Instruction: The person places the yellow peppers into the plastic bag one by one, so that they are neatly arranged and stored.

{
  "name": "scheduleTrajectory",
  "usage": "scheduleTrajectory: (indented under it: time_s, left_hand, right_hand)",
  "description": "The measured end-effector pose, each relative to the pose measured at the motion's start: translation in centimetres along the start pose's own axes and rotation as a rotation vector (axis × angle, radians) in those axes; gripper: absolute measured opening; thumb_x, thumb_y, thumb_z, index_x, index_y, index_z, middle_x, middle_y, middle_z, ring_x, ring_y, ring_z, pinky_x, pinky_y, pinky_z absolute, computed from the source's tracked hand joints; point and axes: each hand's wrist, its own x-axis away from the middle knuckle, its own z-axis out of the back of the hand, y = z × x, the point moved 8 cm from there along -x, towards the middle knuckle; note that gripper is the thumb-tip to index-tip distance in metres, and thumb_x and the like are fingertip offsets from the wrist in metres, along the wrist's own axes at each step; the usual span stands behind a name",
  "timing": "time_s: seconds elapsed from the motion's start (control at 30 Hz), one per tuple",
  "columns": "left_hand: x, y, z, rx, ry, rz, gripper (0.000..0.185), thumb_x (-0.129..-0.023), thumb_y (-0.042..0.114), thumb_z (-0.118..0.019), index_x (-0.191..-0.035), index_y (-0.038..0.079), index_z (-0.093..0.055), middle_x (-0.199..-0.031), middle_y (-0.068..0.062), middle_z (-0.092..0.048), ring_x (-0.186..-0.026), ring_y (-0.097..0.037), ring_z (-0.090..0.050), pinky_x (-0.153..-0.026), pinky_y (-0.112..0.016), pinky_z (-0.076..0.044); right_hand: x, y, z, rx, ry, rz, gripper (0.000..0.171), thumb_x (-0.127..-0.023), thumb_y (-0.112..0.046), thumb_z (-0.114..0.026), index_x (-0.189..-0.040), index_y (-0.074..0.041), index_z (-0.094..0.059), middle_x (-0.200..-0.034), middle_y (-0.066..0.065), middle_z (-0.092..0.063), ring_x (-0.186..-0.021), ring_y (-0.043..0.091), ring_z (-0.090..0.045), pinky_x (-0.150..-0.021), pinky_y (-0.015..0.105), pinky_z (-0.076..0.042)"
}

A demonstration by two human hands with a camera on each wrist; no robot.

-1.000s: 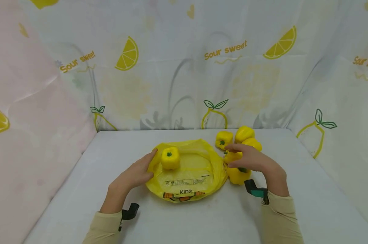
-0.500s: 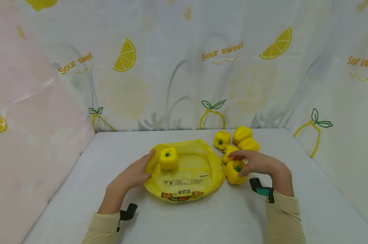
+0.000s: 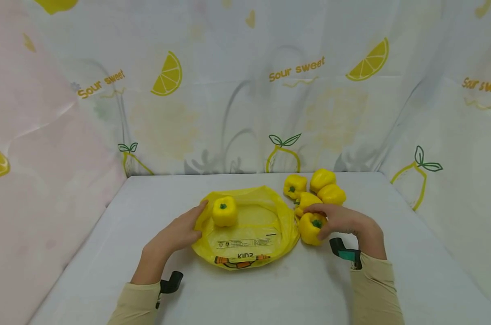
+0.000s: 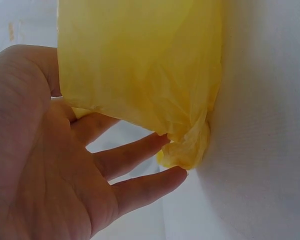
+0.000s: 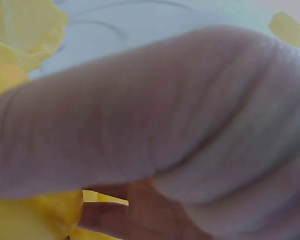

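A yellow plastic bag with printed writing lies spread open on the table. One yellow bell pepper sits inside its left part. My left hand rests against the bag's left side; in the left wrist view its fingers are spread and touch the yellow film. To the right of the bag, my right hand holds the nearest bell pepper between thumb and fingers. In the right wrist view the thumb lies across that pepper and hides much of it.
Behind the held pepper, several more yellow bell peppers stand grouped at the back right, close to the bag's right edge. A white table spreads under everything. Lemon-printed cloth hangs behind and at both sides.
My right hand has drawn back from over the peppers and come down round the nearest one, its thumb now on the pepper's right side. The left hand stays at the bag.
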Motion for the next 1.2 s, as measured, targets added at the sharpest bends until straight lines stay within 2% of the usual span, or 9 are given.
scheduleTrajectory:
  time_s: [0.13, 0.23, 0.4, 0.57, 0.73, 0.97, 1.2]
  left_hand:
    - [0.1, 0.0, 0.0, 0.003, 0.003, -0.006, 0.083, -0.086, 0.007, -0.051, -0.161, 0.016, -0.016, -0.165, -0.011, -0.026, -0.152, -0.036, -0.025, -0.122, -0.058, -0.022]
    - [0.1, 0.0, 0.0, 0.003, 0.007, -0.012, 0.083, -0.086, 0.008, -0.051, -0.161, 0.016, -0.016, -0.165, -0.011, -0.026, -0.152, -0.036, -0.025, -0.122, -0.058, -0.022]
    - [0.0, 0.0, 0.0, -0.001, 0.01, -0.014, 0.083, -0.086, 0.008, -0.051, -0.161, 0.016, -0.016, -0.164, -0.011, -0.027, -0.152, -0.036, -0.026, -0.122, -0.058, -0.023]
    - [-0.1, 0.0, -0.1, -0.011, 0.007, -0.007, 0.084, -0.086, 0.008, -0.051, -0.161, 0.017, -0.016, -0.164, -0.011, -0.027, -0.151, -0.036, -0.026, -0.122, -0.058, -0.023]
    - [-0.1, 0.0, 0.0, -0.014, 0.003, -0.009, 0.083, -0.086, 0.008, -0.052, -0.161, 0.016, -0.016, -0.164, -0.011, -0.027, -0.151, -0.036, -0.026, -0.122, -0.058, -0.023]
    - [-0.2, 0.0, 0.1, -0.026, 0.002, -0.021, 0.084, -0.086, 0.008, -0.052, -0.161, 0.015, -0.016, -0.164, -0.014, -0.027, -0.151, -0.038, -0.027, -0.122, -0.058, -0.023]
    - [-0.2, 0.1, 0.0, -0.012, -0.001, -0.02, 0.083, -0.086, 0.008, -0.052, -0.161, 0.015, -0.016, -0.164, -0.013, -0.027, -0.151, -0.037, -0.027, -0.122, -0.058, -0.023]
  right_hand:
    - [0.1, -0.3, 0.3, 0.02, 0.029, -0.017, 0.078, -0.069, -0.016, -0.079, -0.143, -0.015, -0.054, -0.148, 0.016, -0.048, -0.122, 0.031, -0.046, -0.102, 0.052, -0.042]
    - [0.5, -0.8, 0.9, 0.04, 0.064, -0.013, 0.077, -0.071, -0.02, -0.079, -0.144, -0.015, -0.052, -0.147, 0.017, -0.048, -0.119, 0.03, -0.048, -0.097, 0.045, -0.045]
    - [1.4, -2.2, 2.4, 0.044, 0.176, 0.066, 0.075, -0.073, -0.021, -0.075, -0.144, -0.014, -0.051, -0.146, 0.015, -0.05, -0.114, 0.028, -0.05, -0.088, 0.035, -0.048]
    - [1.8, -3.8, 3.0, 0.021, 0.264, 0.168, 0.074, -0.076, -0.021, -0.073, -0.146, -0.012, -0.049, -0.145, 0.013, -0.05, -0.114, 0.027, -0.049, -0.086, 0.034, -0.048]
    - [0.8, -5.3, 2.7, -0.001, 0.323, 0.227, 0.072, -0.076, -0.021, -0.073, -0.144, -0.015, -0.05, -0.144, 0.011, -0.05, -0.113, 0.027, -0.05, -0.089, 0.036, -0.048]
    - [-1.4, -7.2, 1.1, 0.016, 0.354, 0.267, 0.072, -0.074, -0.018, -0.069, -0.144, -0.022, -0.051, -0.148, 0.007, -0.049, -0.126, 0.028, -0.045, -0.102, 0.046, -0.044]
    - [-4.1, -7.9, -1.3, 0.065, 0.349, 0.293, 0.074, -0.075, -0.021, -0.07, -0.146, -0.021, -0.049, -0.136, 0.005, -0.055, -0.113, 0.024, -0.048, -0.096, 0.041, -0.043]
